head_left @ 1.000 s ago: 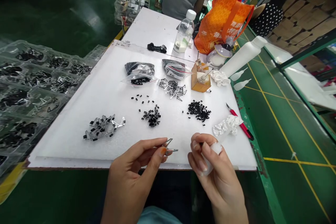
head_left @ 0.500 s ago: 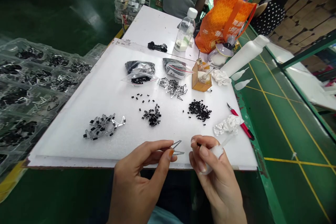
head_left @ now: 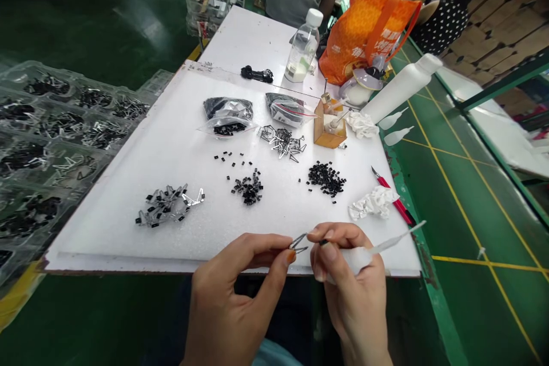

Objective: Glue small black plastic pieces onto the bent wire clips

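Two hands now sit closer together than in the preceding frame, at the near edge of the white worktop (head_left: pixel 103 223), and the pieces they hold nearly touch.

Left hand (head_left: pixel 238 291): the thumb and index fingers (head_left: pixel 274 254) are together, clamped on a small bent metal part (head_left: pixel 299 244) that projects rightward from the fingertips.

Right hand (head_left: pixel 349 280): the fingers (head_left: pixel 330 251) are curled and clamped on the body of a white plastic squeeze dispenser (head_left: pixel 358 257). Its slender nozzle, previously short of the crumpled white tissue (head_left: pixel 373 203), now extends up and to the right, below that tissue. A small black component (head_left: pixel 322 242) shows at the right fingertips, just beside the metal part; whether it is gripped cannot be determined.

Containers, left to right, all beyond the fingers:

1. Clear plastic compartment trays (head_left: pixel 55 126), well left of the fingers, hold black-and-silver parts in each compartment.
2. A clear zip bag (head_left: pixel 227 117), ahead and slightly left, holds black parts.
3. A second bag (head_left: pixel 286 110), directly ahead, holds dark contents.
4. A water bottle (head_left: pixel 302 40), farther ahead, holds milky liquid at its base.
5. A small cardboard box (head_left: pixel 329 131), ahead and slightly right, holds thin upright items.
6. An orange bag (head_left: pixel 369 28) stands at the far right, beyond the box.
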Demonstrator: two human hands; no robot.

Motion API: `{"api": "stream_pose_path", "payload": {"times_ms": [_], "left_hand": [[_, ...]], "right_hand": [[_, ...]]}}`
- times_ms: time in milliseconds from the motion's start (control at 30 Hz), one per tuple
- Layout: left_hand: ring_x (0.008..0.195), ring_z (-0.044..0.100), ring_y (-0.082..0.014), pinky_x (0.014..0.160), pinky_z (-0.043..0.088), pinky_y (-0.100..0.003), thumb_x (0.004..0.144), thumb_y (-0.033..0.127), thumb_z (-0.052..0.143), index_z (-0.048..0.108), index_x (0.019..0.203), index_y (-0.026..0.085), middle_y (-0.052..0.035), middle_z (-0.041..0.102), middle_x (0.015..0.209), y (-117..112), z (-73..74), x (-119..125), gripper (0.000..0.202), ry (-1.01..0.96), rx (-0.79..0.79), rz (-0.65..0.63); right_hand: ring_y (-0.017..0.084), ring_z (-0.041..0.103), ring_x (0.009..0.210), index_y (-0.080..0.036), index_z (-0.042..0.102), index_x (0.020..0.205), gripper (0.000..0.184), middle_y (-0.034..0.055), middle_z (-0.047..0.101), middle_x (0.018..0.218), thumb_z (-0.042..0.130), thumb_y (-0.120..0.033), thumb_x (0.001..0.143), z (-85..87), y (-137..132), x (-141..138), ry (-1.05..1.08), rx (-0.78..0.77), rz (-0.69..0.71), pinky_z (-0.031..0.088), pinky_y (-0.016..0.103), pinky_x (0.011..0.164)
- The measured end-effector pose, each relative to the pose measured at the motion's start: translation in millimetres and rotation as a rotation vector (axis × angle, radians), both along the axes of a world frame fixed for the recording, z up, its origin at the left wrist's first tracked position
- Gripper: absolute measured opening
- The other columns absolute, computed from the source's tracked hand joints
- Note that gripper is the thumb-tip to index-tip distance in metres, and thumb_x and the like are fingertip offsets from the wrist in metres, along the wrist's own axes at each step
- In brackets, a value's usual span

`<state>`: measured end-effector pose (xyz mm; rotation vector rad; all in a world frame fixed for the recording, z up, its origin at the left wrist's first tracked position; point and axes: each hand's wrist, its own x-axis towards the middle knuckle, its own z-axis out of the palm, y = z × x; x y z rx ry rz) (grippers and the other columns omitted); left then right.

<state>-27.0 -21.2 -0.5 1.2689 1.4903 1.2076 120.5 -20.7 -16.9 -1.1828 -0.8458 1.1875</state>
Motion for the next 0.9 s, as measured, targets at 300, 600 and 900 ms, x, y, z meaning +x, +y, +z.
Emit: {"api": "stream_pose_path", "payload": {"times_ms": [300,600,900], "left_hand": [[0.062,0.072,-0.0127,0.065,0.059,-0.021,0.089,0.02,0.074,0.077,0.086,0.031,0.0074,0.08,0.077,-0.9,-1.2,1.9,0.011,0.124,0.11,-0.017],[0.072,0.076,-0.0082,0.064,0.056,-0.013,0.091,0.006,0.07,0.073,0.097,0.026,0.0068,0.08,0.085,1.2,-7.3,-2.2,0.021,0.176,0.344,-0.114],[0.074,0.074,-0.0074,0.062,0.053,-0.014,0.092,0.008,0.07,0.07,0.102,0.03,0.0095,0.08,0.089,-3.0,-7.4,-3.0,0.024,0.212,0.269,-0.148]], "right_hand": [[0.015,0.064,0.088,-0.031,0.076,0.086,0.005,0.0012,0.061,0.102,0.079,-0.029,0.088,1.1,1.6,2.1,-0.363,0.114,0.089,0.05,0.025,0.071],[0.007,0.056,0.065,-0.03,0.075,0.087,0.006,-0.0014,0.059,0.105,0.078,-0.026,0.09,-2.4,0.6,5.3,-0.345,0.109,0.136,0.046,0.024,0.058],[0.009,0.062,0.082,-0.032,0.073,0.089,0.006,-0.0028,0.057,0.105,0.076,-0.027,0.092,-4.0,0.7,6.7,-0.384,0.132,0.115,0.049,0.021,0.069]]}}
